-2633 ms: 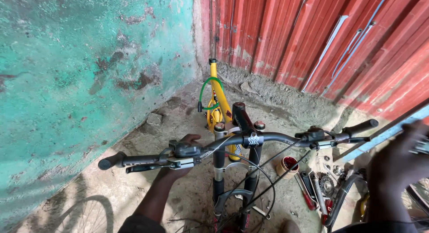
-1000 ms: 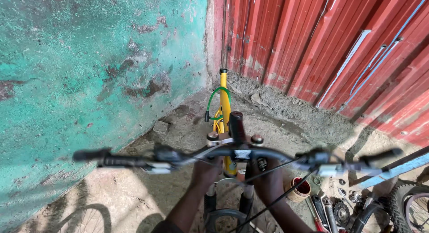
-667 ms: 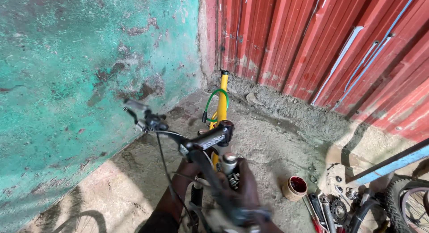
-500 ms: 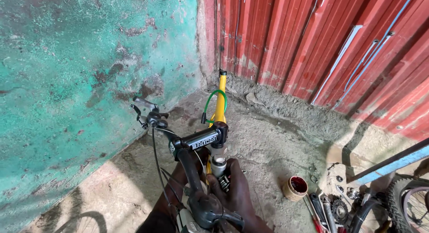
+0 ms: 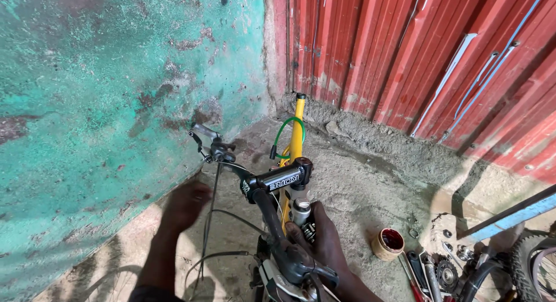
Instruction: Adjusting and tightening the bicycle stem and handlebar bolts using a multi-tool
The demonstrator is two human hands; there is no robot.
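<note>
A black bicycle handlebar (image 5: 263, 206) with a black stem (image 5: 278, 179) is turned so that one end points away to the left, with a brake lever (image 5: 209, 145) on it, and the other end points at me. My right hand (image 5: 321, 244) is closed around the top of the fork (image 5: 300, 210) just under the stem. My left hand (image 5: 186, 202) hovers blurred to the left of the bar, next to the loose cables (image 5: 209, 221), holding nothing. Behind the stem stands a yellow bicycle frame (image 5: 297, 131) with a green cable loop (image 5: 282, 134).
A turquoise plaster wall (image 5: 104, 105) stands at left and a red corrugated metal wall (image 5: 417, 58) behind. On the dirt floor at right lie a small red tin (image 5: 389, 244), hand tools (image 5: 421, 273), a sprocket (image 5: 447, 274), a tyre (image 5: 530, 264) and a blue bar (image 5: 509, 218).
The handlebar has swung from crosswise to lengthwise. My left hand has come off the bike and moved out to the left. My right hand has stayed on the fork top.
</note>
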